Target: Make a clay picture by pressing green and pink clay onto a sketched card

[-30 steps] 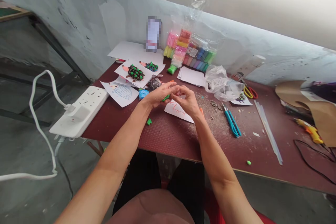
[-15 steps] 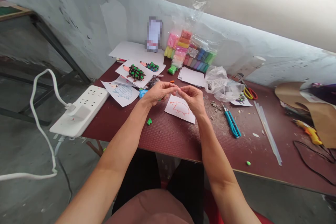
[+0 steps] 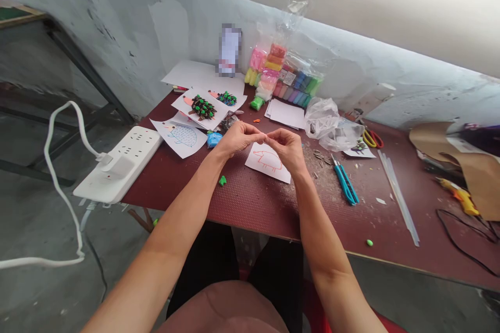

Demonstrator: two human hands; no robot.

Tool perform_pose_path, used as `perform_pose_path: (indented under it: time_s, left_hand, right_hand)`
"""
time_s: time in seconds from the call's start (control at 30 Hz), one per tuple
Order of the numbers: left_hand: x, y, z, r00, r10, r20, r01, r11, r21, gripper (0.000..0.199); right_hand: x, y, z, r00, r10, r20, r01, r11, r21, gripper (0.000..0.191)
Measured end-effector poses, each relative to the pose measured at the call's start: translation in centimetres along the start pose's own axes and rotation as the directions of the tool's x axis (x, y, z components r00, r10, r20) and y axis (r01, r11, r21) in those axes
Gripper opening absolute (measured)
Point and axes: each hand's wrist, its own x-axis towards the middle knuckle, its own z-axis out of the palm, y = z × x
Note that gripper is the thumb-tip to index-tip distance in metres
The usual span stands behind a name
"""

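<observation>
Pinching narrowly, hands (image 3: 240, 139) meeting at the tips — cannot tell if anything is held — near orange animal drawing (image 3: 269, 162)

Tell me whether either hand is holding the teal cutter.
No, the left hand and right hand are together by the orange drawing, while the teal cutter lies apart on the table.
</observation>
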Motion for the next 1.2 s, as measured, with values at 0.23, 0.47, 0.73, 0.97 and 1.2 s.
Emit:
perform_pose_path:
  time_s: [0.23,0.47,0.73,0.97,1.2]
  left_hand:
    - [-0.01,-0.26,-0.07,0.998,0.046,0.035,-0.049,0.996,0.074,0.03]
    - [-0.13,0.23,0.08,0.996,0.072,0.051,-0.074,0.996,0.043,0.024]
    - [-0.05,0.14,-0.07,0.996,0.036,0.081,-0.04,0.998,0.051,0.02]
    - [-0.03,0.12,-0.16,0.998,0.061,0.031,-0.062,0.997,0.051,0.027]
    - [0.01,-0.18,0.1,0.998,-0.051,-0.045,0.049,0.997,-0.061,0.034]
  right_hand:
    - [0.05,-0.31,-0.04,1.0,-0.006,-0.023,0.006,1.0,0.009,0.032]
    - [-0.03,-0.27,-0.06,0.999,-0.033,-0.037,0.028,0.994,-0.109,0.028]
    - [0.02,-0.1,0.09,0.999,-0.018,-0.032,0.016,0.998,-0.063,0.026]
    - [0.0,-0.11,-0.09,1.0,-0.012,-0.011,0.011,0.998,-0.061,0.031]
    - [0.04,-0.06,-0.16,0.996,0.01,-0.087,-0.01,1.0,-0.004,0.026]
